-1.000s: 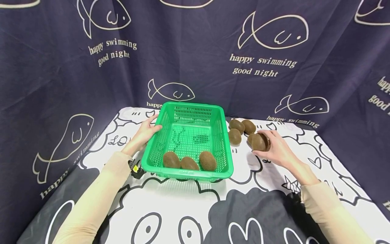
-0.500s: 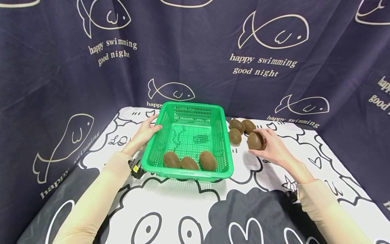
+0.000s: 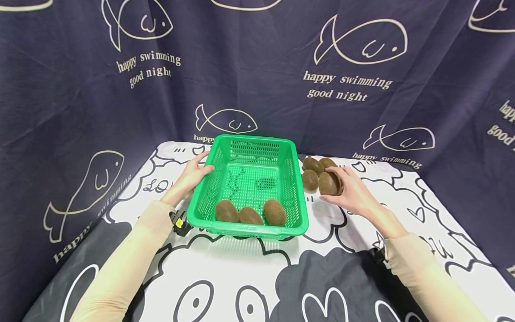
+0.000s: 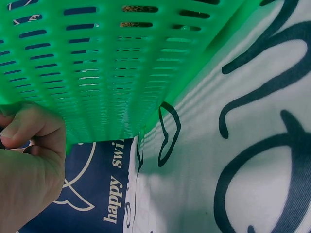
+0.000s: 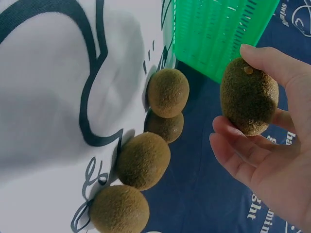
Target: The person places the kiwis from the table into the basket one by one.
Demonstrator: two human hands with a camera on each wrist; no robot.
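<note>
My right hand (image 3: pixel 355 191) pinches a brown fuzzy kiwi (image 5: pixel 249 97) between thumb and fingers, held above the table just right of the basket. In the right wrist view, several more kiwis (image 5: pixel 143 161) lie on the cloth beside the held one. The green plastic basket (image 3: pixel 247 230) stands mid-table, and three kiwis (image 3: pixel 275 212) rest along its near side. At the basket's left side, my left hand (image 3: pixel 192 175) grips the rim, thumb over the edge. Its curled fingers show against the slotted wall in the left wrist view.
A white tablecloth (image 3: pixel 225 264) with black cartoon drawings covers the table. Dark blue curtain (image 3: pixel 257 67) with fish prints hangs behind and at both sides. The kiwi group lies near the table's back edge, close to the basket's right wall.
My right hand has carried its kiwi leftward, from over a kiwi at the right of the group toward the basket. The left hand and basket stay put.
</note>
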